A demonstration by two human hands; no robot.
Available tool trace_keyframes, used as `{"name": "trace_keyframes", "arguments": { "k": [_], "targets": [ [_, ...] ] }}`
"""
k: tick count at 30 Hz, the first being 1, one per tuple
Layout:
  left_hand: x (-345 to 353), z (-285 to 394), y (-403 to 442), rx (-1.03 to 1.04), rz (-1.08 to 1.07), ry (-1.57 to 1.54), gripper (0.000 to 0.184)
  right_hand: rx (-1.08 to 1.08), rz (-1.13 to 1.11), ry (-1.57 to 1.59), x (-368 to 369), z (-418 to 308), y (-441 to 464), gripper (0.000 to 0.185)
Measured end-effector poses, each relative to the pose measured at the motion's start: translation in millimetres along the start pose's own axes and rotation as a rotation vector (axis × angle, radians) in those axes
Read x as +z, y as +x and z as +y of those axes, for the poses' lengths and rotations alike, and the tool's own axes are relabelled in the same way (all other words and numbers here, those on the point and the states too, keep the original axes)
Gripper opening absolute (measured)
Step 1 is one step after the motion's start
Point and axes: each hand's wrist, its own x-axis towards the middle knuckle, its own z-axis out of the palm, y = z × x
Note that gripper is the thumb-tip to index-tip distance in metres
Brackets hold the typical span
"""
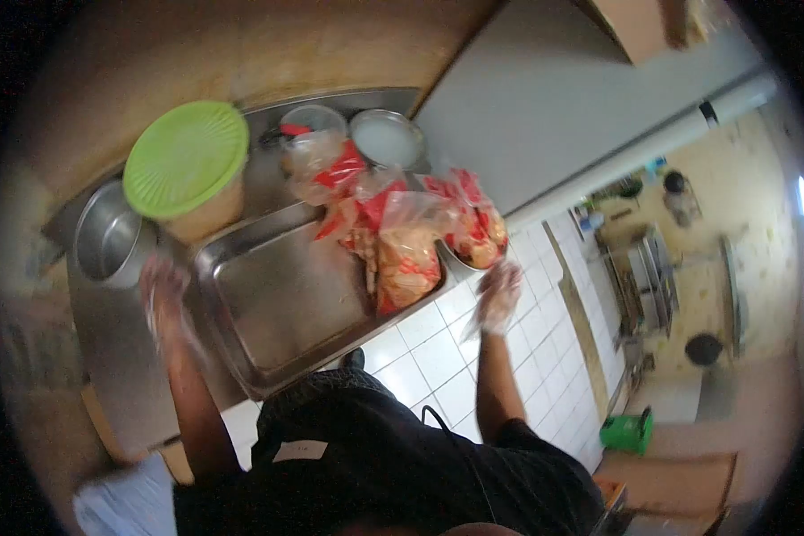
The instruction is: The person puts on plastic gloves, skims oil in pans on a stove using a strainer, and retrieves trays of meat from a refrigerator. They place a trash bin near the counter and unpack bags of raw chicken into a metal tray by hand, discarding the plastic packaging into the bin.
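Observation:
My left hand (163, 284), in a clear plastic glove and a little blurred, hovers beside a round metal pot (116, 237). Its fingers look loosely apart, and I see nothing in them. On the right, my gloved right hand (498, 293) is close to a bowl (463, 261) with red-printed plastic bags (473, 230) in it. Blur hides how its fingers are bent and whether they touch the bowl. Between my hands lies a rectangular steel tray (286, 295). A clear bag of pale orange food (409, 263) rests at its right end, with pale pieces of food (364, 246) beside it.
A tub with a green lid (188, 159) stands behind the tray. Farther back are a clear container (314, 121), a round metal lid or dish (387, 138) and another knotted bag (326, 165). A large grey surface (545, 98) rises at the right. A green bin (628, 431) stands on the tiled floor.

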Motion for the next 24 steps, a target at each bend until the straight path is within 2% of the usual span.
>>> {"name": "trace_keyframes", "arguments": {
  "k": [1, 2, 3, 4, 5, 6, 8, 10, 11, 12, 14, 15, 17, 18, 20, 22, 23, 24],
  "targets": [
    [2.9, 14.3, -48.1, 0.098, 0.02, 0.081, 0.048, -0.141, 0.087, -0.19, -33.8, 11.5, 34.6, 0.024],
    [5.9, 19.3, -68.8, 0.081, 0.079, 0.097, 0.042, -0.097, 0.208, -0.206, -52.5, 4.8, 66.8, 0.027],
    [-4.1, 14.7, -80.4, 0.091, 0.038, 0.079, 0.041, -0.026, 0.317, -0.217, -66.0, -3.5, 103.0, 0.034],
    [-19.1, 4.5, -90.7, 0.1, 0.004, 0.061, 0.039, -0.096, 0.271, -0.175, -88.6, 4.8, 143.6, 0.052],
    [-39.6, -9.5, -92.3, 0.114, -0.072, 0.094, 0.041, -0.135, 0.234, -0.3, -111.3, 9.1, 188.0, 0.058],
    [-54.2, -16.5, -90.2, 0.13, -0.145, 0.124, 0.043, -0.046, 0.305, -0.213, -94.5, -16.9, 202.2, 0.06],
    [-37.5, -8.1, -118.9, 0.23, -0.155, 0.27, 0.04, 0.088, 0.295, -0.565, -133.6, 10.8, 273.3, 0.067],
    [-9.6, -10.6, -151.3, 0.345, -0.249, 0.124, 0.042, 0.204, 0.328, -0.61, -118.6, -2.7, 273.9, 0.075],
    [9.8, -13.5, -165.7, 0.4, -0.302, 0.049, 0.043, 0.287, 0.296, -0.555, -112.6, -15.3, 266.1, 0.093],
    [31.2, -16.5, -176.9, 0.371, -0.296, 0.098, 0.041, 0.164, 0.35, -0.41, -109.1, -8.4, 263.7, 0.093],
    [72.8, -26.5, -209.8, 0.305, -0.266, 0.204, 0.037, 0.334, 0.217, -0.393, -125.2, 3.0, 278.0, 0.093],
    [110.2, -25.9, -250.7, 0.335, -0.282, 0.174, 0.026, 0.272, 0.199, -0.431, -128.0, -0.4, 270.7, 0.088],
    [166.4, -42.5, -297.5, 0.305, -0.413, 0.165, 0.024, 0.142, 0.148, -0.509, -134.7, -22.0, 257.4, 0.08],
    [187.8, -52.6, -317.6, 0.298, -0.478, 0.163, 0.022, -0.071, 0.032, -0.603, -155.9, 19.9, 282.2, 0.068],
    [232.1, -76.5, -353.1, 0.332, -0.67, 0.234, 0.021, -0.428, 0.048, -0.712, -191.6, 92.7, 313.3, 0.054],
    [289.5, -94.7, -407.5, 0.223, -0.683, 0.132, 0.022, -0.656, 0.106, -0.841, -241.3, 105.5, 288.7, 0.044],
    [313.1, -107.8, -423.8, 0.188, -0.749, 0.118, 0.022, -0.519, 0.051, -0.596, -278.2, 116.0, 280.2, 0.046],
    [333.5, -121.9, -438.1, 0.139, -0.805, 0.099, 0.022, -0.483, 0.052, -0.685, -314.5, 122.8, 272.0, 0.047]
  ]
}}
